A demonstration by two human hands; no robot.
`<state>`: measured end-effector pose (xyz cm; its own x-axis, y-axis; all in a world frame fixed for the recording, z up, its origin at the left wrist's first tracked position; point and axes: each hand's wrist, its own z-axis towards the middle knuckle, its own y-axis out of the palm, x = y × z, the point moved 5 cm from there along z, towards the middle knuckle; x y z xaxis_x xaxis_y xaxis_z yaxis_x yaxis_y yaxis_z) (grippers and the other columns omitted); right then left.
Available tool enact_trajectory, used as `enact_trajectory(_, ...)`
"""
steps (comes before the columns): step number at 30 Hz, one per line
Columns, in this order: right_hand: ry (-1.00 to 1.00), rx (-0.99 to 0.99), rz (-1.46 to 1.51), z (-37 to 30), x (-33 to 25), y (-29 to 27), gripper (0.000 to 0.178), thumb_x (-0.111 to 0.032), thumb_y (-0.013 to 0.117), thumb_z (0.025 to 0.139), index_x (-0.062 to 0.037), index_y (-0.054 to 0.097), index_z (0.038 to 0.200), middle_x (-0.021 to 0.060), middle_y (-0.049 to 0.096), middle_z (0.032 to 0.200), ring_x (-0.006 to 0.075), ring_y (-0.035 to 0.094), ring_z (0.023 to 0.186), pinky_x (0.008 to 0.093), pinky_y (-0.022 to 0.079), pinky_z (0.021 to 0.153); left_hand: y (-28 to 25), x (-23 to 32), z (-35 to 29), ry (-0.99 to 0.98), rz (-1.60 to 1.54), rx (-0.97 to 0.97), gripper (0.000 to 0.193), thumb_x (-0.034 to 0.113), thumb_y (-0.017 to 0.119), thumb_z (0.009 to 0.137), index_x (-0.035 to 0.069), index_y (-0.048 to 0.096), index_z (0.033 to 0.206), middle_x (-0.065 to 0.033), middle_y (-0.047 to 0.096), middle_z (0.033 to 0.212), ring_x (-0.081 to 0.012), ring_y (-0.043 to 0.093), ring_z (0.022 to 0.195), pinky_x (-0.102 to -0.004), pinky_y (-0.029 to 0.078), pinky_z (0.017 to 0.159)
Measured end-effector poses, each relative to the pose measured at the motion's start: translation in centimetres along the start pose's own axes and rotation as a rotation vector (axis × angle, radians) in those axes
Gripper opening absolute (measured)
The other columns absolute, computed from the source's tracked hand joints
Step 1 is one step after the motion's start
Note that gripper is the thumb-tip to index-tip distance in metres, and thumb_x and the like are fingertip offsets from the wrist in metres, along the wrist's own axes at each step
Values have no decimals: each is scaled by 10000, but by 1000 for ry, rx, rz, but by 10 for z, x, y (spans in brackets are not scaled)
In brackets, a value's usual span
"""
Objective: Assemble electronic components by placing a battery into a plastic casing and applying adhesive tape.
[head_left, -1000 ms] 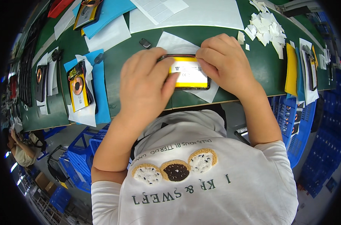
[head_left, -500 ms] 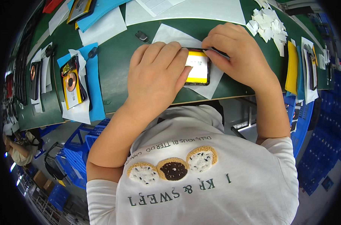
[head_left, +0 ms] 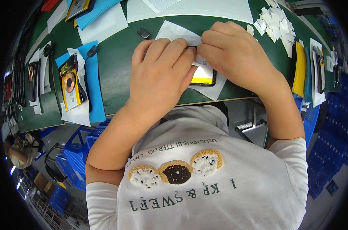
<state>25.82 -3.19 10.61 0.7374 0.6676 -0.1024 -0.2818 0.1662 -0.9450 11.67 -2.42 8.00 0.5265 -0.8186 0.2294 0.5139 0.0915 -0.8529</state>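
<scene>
A black-framed rectangular power bank [head_left: 203,79], with a white and yellow battery showing inside it, lies on a sheet of white paper [head_left: 216,90] near the table's front edge. My left hand [head_left: 156,73] curls over its left side, thumb resting at the battery's face. At the far edge of the frame, my right hand [head_left: 235,55] is closed with thumb and fingers pressed together. Whatever it pinches is hidden behind the fingers. Both hands cover much of the power bank's upper part, and their fingertips nearly meet there.
To the left, an opened power bank with a copper coil [head_left: 69,82] lies on white paper and blue sheet [head_left: 93,76]. A small black piece [head_left: 144,33] sits beyond my left hand. White paper scraps [head_left: 275,25] are heaped at far right. A yellow sheet [head_left: 299,69] stands at right.
My right hand has moved left along the far edge, closer to my left fingers, and its fingers have closed in. My left hand stays in nearly the same place.
</scene>
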Motion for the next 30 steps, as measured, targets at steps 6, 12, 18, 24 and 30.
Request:
enact_trajectory(6,260,-31,416,-8,31,0,135,-1,685,784,-14,676,918,74,609,815,230,602,749,310,487,662,-1,4,5,-14,-5,-37,297,156,721,757,80,662,1038,-34,604,1101,-243,561,1039,-412,405,946)
enact_trajectory(12,371,-137,506,-8,42,8,67,-8,686,812,15,689,875,86,624,772,211,609,704,302,484,633,1,4,5,5,-17,-15,311,146,717,750,77,664,1048,-41,604,1074,-251,564,1016,-396,435,903)
enact_trajectory(18,283,-184,474,-1,43,6,71,-7,705,800,14,693,867,92,633,761,225,611,703,308,490,637,5,0,2,-18,-32,-5,314,148,722,747,76,664,1048,-40,605,1066,-248,567,987,-383,456,856)
enact_trajectory(24,249,-203,493,3,44,6,66,1,709,790,11,695,853,100,639,764,232,611,697,310,494,630,6,0,0,10,-39,20,329,188,699,761,53,648,1056,-36,560,1029,-224,533,978,-370,437,871)
enact_trajectory(30,229,-270,409,12,41,2,65,-25,703,773,9,685,825,105,643,767,264,619,713,341,498,640,5,1,2,0,-65,21,327,179,693,762,52,645,1059,-45,564,1046,-236,539,987,-375,438,880)
